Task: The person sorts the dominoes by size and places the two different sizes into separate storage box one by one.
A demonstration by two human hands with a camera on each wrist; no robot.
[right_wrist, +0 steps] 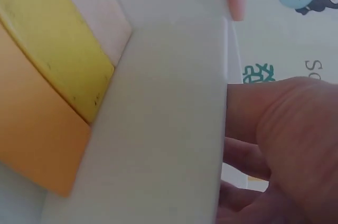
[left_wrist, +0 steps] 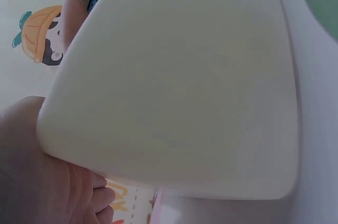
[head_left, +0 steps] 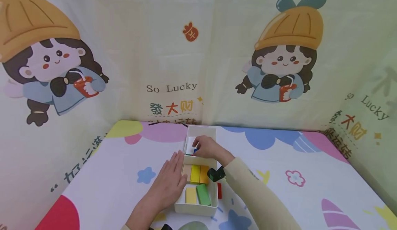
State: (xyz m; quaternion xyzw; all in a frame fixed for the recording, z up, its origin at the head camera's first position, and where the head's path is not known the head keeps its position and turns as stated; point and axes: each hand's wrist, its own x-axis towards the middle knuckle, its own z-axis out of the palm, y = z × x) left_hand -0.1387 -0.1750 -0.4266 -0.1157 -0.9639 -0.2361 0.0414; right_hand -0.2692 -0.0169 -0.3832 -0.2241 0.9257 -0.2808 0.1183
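Two white boxes stand end to end in the head view. Within the near box (head_left: pixel 196 209) lie a pale pink block (right_wrist: pixel 92 7), a yellow block (right_wrist: pixel 55 39), an orange block (right_wrist: pixel 37 113), a light yellow block (head_left: pixel 191 195) and a green block (head_left: pixel 203 194). My left hand (head_left: pixel 169 181) rests along this box's left side with straight fingers; its outer wall (left_wrist: pixel 174 86) fills the left wrist view. My right hand (head_left: pixel 207 148) reaches down into the far box (head_left: pixel 201 131), curled fingers pinching a blue block (head_left: pixel 195 150) that they partly hide.
A red block (head_left: pixel 219 190) lies on the table just right of the near box. The patterned white tablecloth (head_left: pixel 124 168) spreads to both sides. Behind the far box rises a printed cloth backdrop (head_left: pixel 167 50), with more cloth at the left and right.
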